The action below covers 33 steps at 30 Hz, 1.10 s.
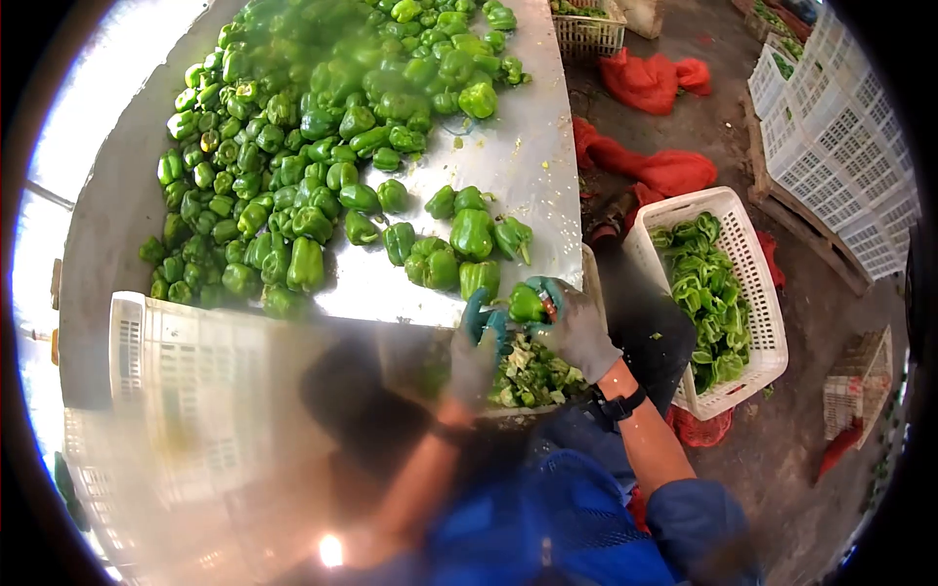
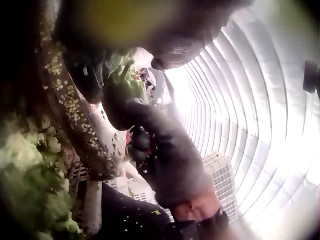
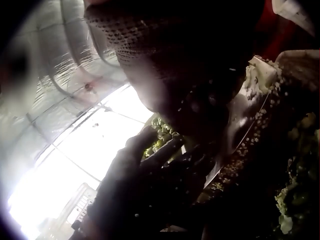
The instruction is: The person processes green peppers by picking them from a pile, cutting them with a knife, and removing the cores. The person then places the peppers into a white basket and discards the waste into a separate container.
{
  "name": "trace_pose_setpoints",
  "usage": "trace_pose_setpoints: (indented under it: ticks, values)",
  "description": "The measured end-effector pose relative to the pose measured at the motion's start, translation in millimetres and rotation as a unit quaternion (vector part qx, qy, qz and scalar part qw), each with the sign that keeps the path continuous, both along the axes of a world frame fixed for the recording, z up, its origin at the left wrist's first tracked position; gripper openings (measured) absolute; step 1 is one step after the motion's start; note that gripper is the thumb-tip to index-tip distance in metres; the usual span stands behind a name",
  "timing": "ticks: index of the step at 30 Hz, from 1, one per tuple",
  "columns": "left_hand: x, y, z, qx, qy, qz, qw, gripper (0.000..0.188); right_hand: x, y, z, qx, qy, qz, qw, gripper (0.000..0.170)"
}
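Note:
Both hands wear grey gloves with dark green fingers and meet low over the front edge of the metal table (image 1: 381, 305). My right hand (image 1: 578, 332) grips a green bell pepper (image 1: 526, 305); a small red and metallic object (image 1: 550, 310) shows at its fingers, its kind unclear. Just left of that pepper, my left hand (image 1: 476, 356) is raised with its fingers apart. In the left wrist view the pepper (image 2: 126, 85) appears beyond the dark left fingers, above the right glove (image 2: 172, 155). Below the hands lies a container of pale green pepper scraps (image 1: 532, 376).
A large heap of green peppers (image 1: 293, 166) covers the table's left and far parts. At right stands a white crate (image 1: 772, 337) of green pepper pieces (image 1: 718, 303). Stacked white crates (image 1: 840, 146) and red mesh bags (image 1: 674, 174) are farther off. Another crate (image 1: 186, 381) is at left.

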<state>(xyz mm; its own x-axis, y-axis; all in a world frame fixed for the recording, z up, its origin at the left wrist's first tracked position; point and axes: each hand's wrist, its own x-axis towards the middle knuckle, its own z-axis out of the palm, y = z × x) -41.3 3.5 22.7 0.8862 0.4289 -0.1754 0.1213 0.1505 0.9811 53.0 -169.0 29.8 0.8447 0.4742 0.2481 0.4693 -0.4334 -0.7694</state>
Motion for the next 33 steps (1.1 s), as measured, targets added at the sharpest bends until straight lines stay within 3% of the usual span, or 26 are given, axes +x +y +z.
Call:
trace_pose_setpoints:
  ticks: [1,3,4,6,8,10,11,15,18,20,24,26,30,33]
  values:
    - [-2.4,-1.7,6.4,-0.003,0.002,-0.002,1.000,0.051,-3.2,-4.7,-0.4,-0.005,-0.014,0.034,0.999,0.064]
    - [-8.7,1.4,21.6,-0.118,0.096,-0.104,0.983,0.052,-9.8,-12.0,7.6,-0.031,-0.023,0.087,0.996,0.070]
    - [-12.9,8.2,15.0,-0.119,0.099,-0.103,0.982,0.052,-14.1,-15.3,14.6,-0.031,-0.019,0.087,0.996,0.070]
    - [-19.5,20.3,-4.6,-0.131,0.130,-0.200,0.962,0.057,-22.3,-22.2,27.5,0.005,-0.009,0.104,0.995,0.068]
    - [-29.9,11.9,1.7,-0.147,0.079,-0.200,0.965,0.059,-30.0,-29.2,29.9,0.019,-0.001,0.110,0.994,0.068]
    - [-38.5,4.0,4.8,-0.293,0.013,-0.212,0.932,0.064,-39.5,-35.2,29.9,0.117,0.215,0.100,0.964,0.061]
    - [-41.6,-1.1,6.8,-0.311,0.013,-0.217,0.925,0.069,-46.2,-35.3,37.2,0.158,0.273,0.085,0.945,0.056]
    - [-49.3,-10.3,9.4,-0.285,-0.018,-0.215,0.934,0.072,-60.3,-39.2,39.6,0.243,0.366,0.064,0.896,0.057]
    - [-50.5,-18.6,22.5,-0.324,-0.022,-0.203,0.924,0.069,-63.4,-41.8,48.5,0.281,0.390,0.069,0.874,0.044]
    - [-53.9,-13.6,21.6,-0.238,-0.002,-0.237,0.942,0.072,-65.6,-39.6,43.2,0.232,0.289,0.043,0.928,0.031]
    - [-62.9,-17.0,18.7,-0.198,-0.009,-0.229,0.953,0.069,-75.5,-31.2,35.6,0.213,0.302,-0.039,0.928,0.025]
    - [-64.4,-17.3,13.9,-0.178,-0.057,-0.230,0.955,0.063,-79.1,-27.3,34.0,0.336,0.408,-0.075,0.846,0.027]
    - [-71.4,-21.9,3.5,-0.090,-0.034,-0.188,0.977,0.066,-84.4,-26.7,22.4,0.298,0.396,-0.102,0.863,0.030]
    - [-73.4,-22.8,-6.9,0.059,-0.062,-0.150,0.985,0.081,-87.4,-29.6,1.4,0.290,0.380,-0.131,0.868,0.034]
